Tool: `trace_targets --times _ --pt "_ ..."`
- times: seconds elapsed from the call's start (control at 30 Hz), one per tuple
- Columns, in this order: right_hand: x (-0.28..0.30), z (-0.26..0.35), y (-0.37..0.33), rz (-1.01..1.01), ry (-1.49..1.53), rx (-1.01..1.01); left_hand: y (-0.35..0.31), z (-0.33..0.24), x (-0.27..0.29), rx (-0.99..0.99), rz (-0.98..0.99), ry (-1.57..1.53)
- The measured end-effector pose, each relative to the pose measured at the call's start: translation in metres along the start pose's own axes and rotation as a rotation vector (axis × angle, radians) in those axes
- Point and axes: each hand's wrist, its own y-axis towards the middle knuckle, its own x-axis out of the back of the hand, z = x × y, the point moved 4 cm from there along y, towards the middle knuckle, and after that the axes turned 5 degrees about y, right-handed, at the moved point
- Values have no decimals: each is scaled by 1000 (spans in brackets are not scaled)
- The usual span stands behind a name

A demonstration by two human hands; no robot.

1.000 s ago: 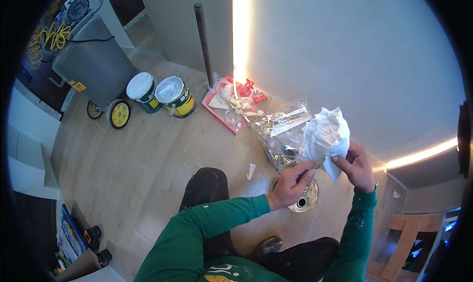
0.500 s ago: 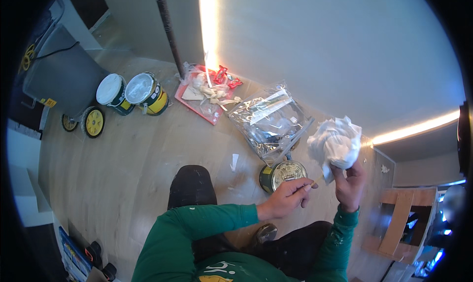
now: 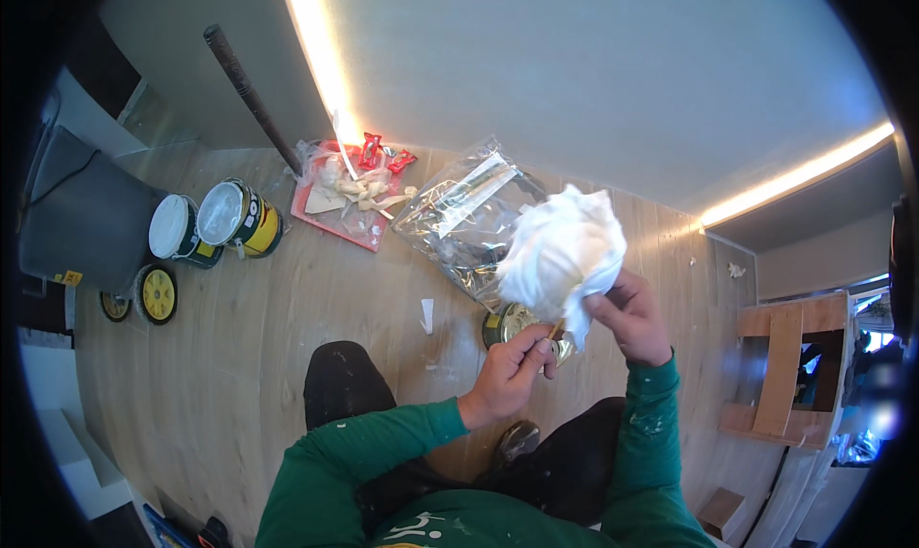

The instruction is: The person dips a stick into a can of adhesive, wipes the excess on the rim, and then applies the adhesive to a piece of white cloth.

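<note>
My left hand [image 3: 507, 376] is closed round a thin, light wooden handle [image 3: 555, 332], whose far end goes up into a bunched white cloth [image 3: 560, 251]. What the cloth covers at that end is hidden. Thumb and fingers of my right hand [image 3: 634, 320] pinch the cloth's lower right edge. Behind my left hand stands a dark paint can [image 3: 492, 330] with a shiny metal top, partly covered by the hand and cloth. A clear plastic bag [image 3: 445, 227] with flat things inside lies on the floor just beyond.
Two paint buckets [image 3: 239, 218] stand at the left beside a grey wheeled bin [image 3: 86, 213]. A red tray [image 3: 330, 224] holds crumpled scraps, with a dark pole [image 3: 249, 93] rising next to it. At the right is a wooden frame [image 3: 785, 371]. A lit wall runs along the far side.
Both hands have moved left in view with the handle and cloth, and the cloth now hides part of the bag and can. The surroundings have shifted as the view turned.
</note>
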Motion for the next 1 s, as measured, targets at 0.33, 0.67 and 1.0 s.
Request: trace_targets --times 0.33,0.67,1.0 --pt "-7 20 6 -266 -718 465 5 5 -4 228 99 -137" --pt "31 5 12 -211 85 115 13 0 12 184 20 -136" --pt "-1 -1 13 7 166 -71 16 -8 20 60 -8 94"
